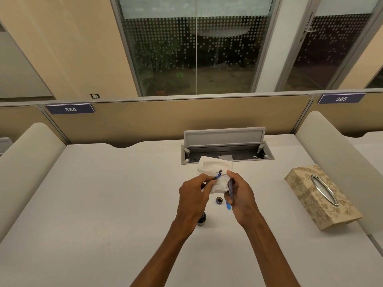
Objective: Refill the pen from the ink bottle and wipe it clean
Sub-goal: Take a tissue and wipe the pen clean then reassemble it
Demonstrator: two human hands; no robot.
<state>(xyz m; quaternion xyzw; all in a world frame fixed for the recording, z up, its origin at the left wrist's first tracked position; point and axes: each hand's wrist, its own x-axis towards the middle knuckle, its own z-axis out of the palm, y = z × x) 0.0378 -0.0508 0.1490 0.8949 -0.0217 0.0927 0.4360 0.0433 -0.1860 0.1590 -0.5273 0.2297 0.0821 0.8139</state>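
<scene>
My left hand (195, 193) grips a blue pen (217, 175) whose dark nib points up and to the right. The nib rests against a white tissue (214, 168). My right hand (238, 193) pinches that tissue at its right edge and also holds a dark blue pen barrel (230, 188) upright in its fingers. Below my left wrist stands a dark ink bottle (202, 219), partly hidden by the wrist. Its round cap (219, 200) lies on the white desk (103, 204) between my hands. A small blue piece (228, 205) lies beside the cap.
A patterned beige tissue box (323, 195) sits at the right of the desk. An open grey cable tray (226, 151) with its lid raised is at the back. Cream side dividers (27, 166) flank the desk, and a tan partition runs behind it.
</scene>
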